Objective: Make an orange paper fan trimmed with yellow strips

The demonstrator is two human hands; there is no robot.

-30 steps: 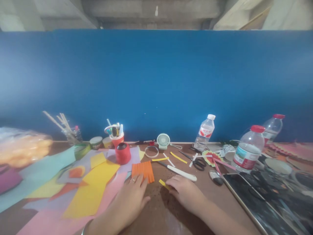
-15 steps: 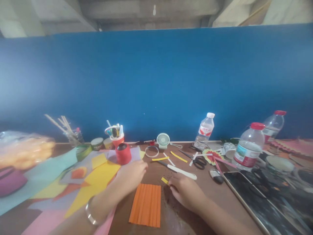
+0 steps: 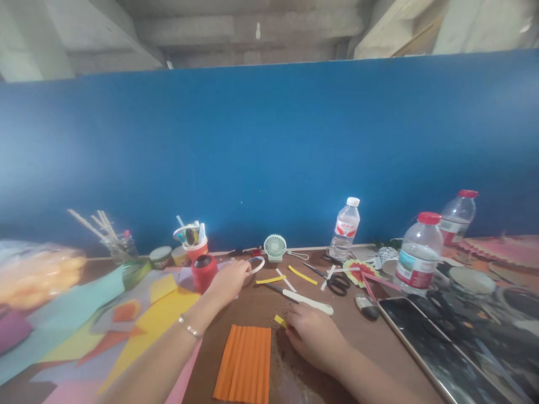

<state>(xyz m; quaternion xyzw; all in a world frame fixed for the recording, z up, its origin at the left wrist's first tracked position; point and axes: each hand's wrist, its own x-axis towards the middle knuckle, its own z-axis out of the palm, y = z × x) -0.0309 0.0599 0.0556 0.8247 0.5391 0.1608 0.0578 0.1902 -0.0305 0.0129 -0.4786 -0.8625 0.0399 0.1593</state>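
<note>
My left hand (image 3: 229, 279) reaches forward across the brown table (image 3: 256, 306). Its curled fingers close on the near edge of a white tape ring (image 3: 257, 261). A red cylinder (image 3: 202, 272) stands just left of that hand. My right hand (image 3: 312, 338) rests low on the table with its fingers bent. The fingertips press on the end of a small yellow paper strip (image 3: 279, 320). An orange pleated paper (image 3: 245, 365) lies flat between my two forearms. A white-handled craft knife (image 3: 304, 300) lies just beyond my right hand.
Coloured paper sheets (image 3: 160, 314) cover the left side. A cup of pens (image 3: 194, 241), a small fan (image 3: 275, 247), black scissors (image 3: 337, 280), yellow strips (image 3: 302, 274) and three water bottles (image 3: 416, 255) line the back. A dark tablet (image 3: 438, 350) lies at the right. A blue partition (image 3: 269, 151) stands behind.
The orange pleated paper came from under my left hand to the table's near edge. My left hand then reached forward onto the white ring. My right hand stayed on the yellow strip.
</note>
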